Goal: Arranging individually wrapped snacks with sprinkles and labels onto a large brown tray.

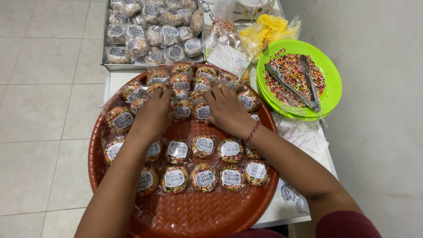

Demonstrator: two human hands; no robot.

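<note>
**Both hands down among wrapped doughnuts on the round tray**

From the head camera: pale floor tiles on the left, a grey wall on the right, and between them a narrow white table (115, 81) crowded edge to edge. Most of it is taken by a big reddish-brown woven tray (194, 211), which overhangs the table's near and left sides.

On that tray lie the wrapped doughnuts (203, 146), each in clear film with a round white label facing up. They sit in rows, touching side by side, which keeps them flat and the labels readable. The near part of the tray is bare weave.

The left hand (154, 112) lies palm down on the back rows, fingers bent together over a packet there. Whether it actually grips one cannot be told. The right hand (227, 110), a red thread at its wrist, also presses palm down, fingers spread a little across the packets just beside the left. It looks flat on them, not clamped.

Behind the tray stands a metal tray (105, 61) heaped with more wrapped pieces. To the right a green plate (332, 83) holds coloured sprinkles, with metal tongs (293, 86) laid across them. Yellow bags (269, 26) and loose clear bags (304, 134) fill the remaining room, so the packets have nowhere to spread sideways.
</note>
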